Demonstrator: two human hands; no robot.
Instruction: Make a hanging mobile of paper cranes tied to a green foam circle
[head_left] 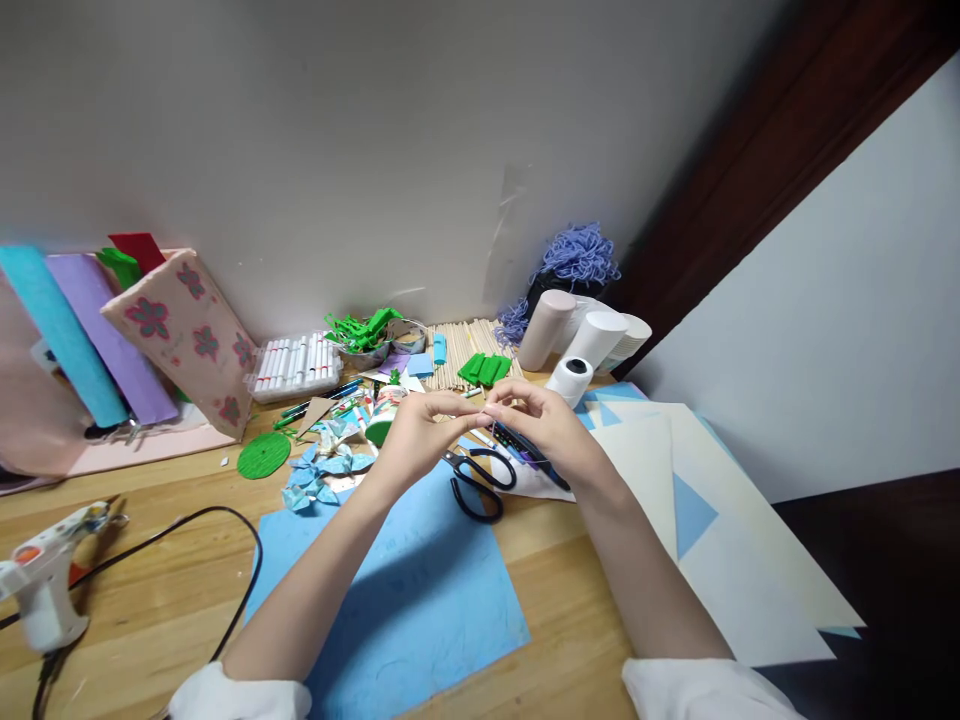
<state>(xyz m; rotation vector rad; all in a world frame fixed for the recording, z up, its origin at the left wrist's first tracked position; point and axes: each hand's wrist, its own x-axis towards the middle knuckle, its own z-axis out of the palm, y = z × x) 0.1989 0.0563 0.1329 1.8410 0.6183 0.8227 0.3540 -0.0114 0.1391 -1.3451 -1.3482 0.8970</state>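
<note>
My left hand (420,437) and my right hand (546,428) meet above the middle of the table, fingertips pinched together. A thin white thread (493,432) hangs from the pinch and curves beneath my right hand; its ends are hard to follow. Black-handled scissors (480,485) lie just below my hands, partly over a blue sheet (427,590). Behind my right hand stands a white thread spool (570,380). Dark pens (525,447) show under my right palm. Folded blue paper pieces (322,465) lie left of my left hand.
On the left are a white glue gun (49,575) with its black cord (240,520), a green disc (264,455) and a flowered box (187,335). Markers (296,365), wooden sticks (457,345) and purple yarn (577,255) line the wall. Large pale sheets (720,530) cover the right.
</note>
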